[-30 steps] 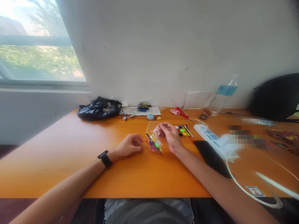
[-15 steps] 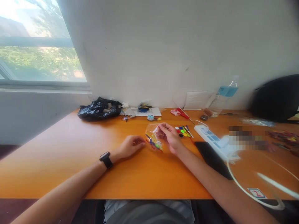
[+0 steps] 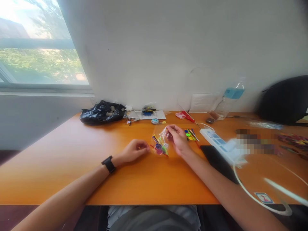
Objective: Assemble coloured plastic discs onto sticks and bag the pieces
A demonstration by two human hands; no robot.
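My right hand [image 3: 177, 139] pinches a clear plastic bag [image 3: 160, 131] by its upper right side, a little above the table. Coloured pieces [image 3: 158, 147], some thin sticks and some round discs, show in the lower part of the bag. Just left of it, my left hand [image 3: 136, 150] has its fingers curled together, thumb against fingertips. A red stick end comes close to those fingertips; whether they grip it or the bag's edge is hard to see. Behind my right hand lie loose coloured discs and sticks [image 3: 192, 134], partly covered by the hand.
A black plastic bag [image 3: 102, 113] lies at the back left. Right of my hands are a white power strip [image 3: 218, 144], a black flat object [image 3: 218, 163] and a white cable [image 3: 250, 200]. A clear bottle [image 3: 223, 104] leans near the wall, by a black backpack [image 3: 286, 101].
My right hand has shifted slightly right, covering more of the loose discs. The pieces inside the bag have turned and settled differently. My left hand is almost still.
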